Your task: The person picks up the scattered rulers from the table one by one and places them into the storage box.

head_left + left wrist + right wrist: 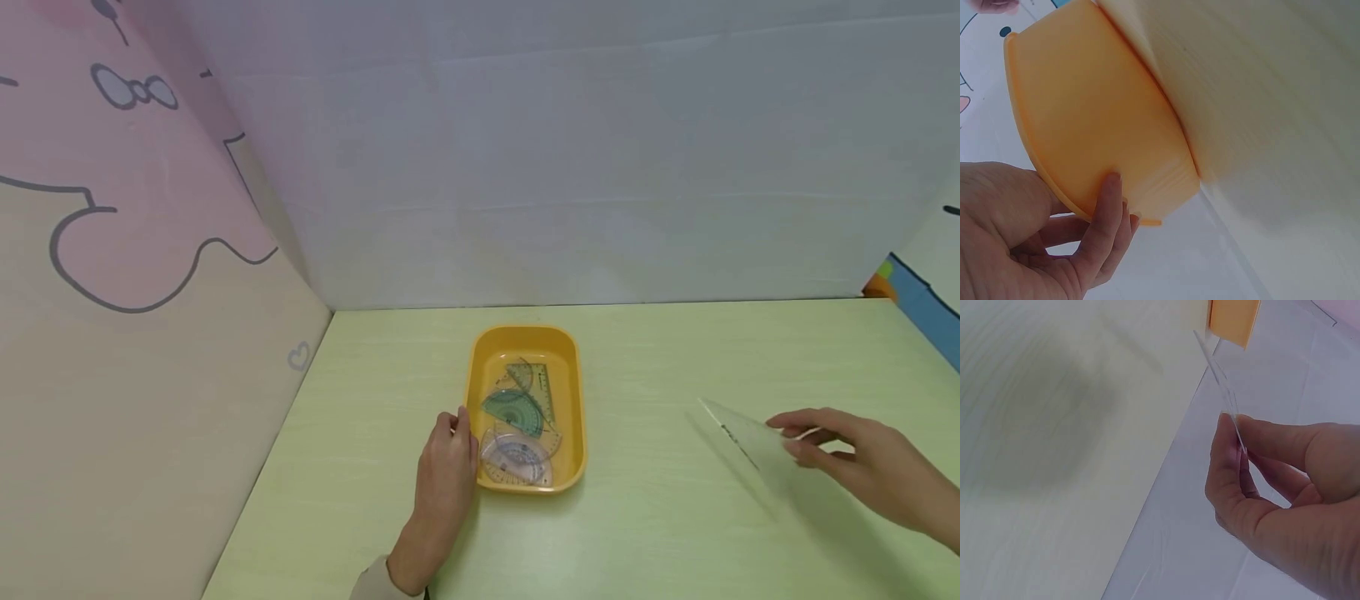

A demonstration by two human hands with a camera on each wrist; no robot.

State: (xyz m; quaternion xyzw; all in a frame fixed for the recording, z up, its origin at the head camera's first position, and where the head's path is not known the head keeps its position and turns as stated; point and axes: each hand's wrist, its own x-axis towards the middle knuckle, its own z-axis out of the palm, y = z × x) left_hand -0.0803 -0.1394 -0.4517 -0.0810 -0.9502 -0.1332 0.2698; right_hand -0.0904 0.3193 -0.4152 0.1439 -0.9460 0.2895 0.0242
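A yellow plastic tray (582, 408) stands on the table and holds several see-through drawing tools. Among them are a green protractor (513, 408), a clear protractor (536, 468) and a set square (545, 385), overlapping one another. My left hand (447, 462) grips the tray's left rim; the left wrist view shows fingers against the outer wall (1100, 106). Well to the right, my right hand (873, 458) pinches a clear set square (738, 429) between thumb and fingers. The set square is tilted above the table, its thin edge turned to the right wrist camera.
The pale green table (637, 533) meets a white sheet-like wall (570, 183) at the back. A patterned pink and cream panel (150, 350) borders the left side. At the far right is a panel with a blue patch (926, 300).
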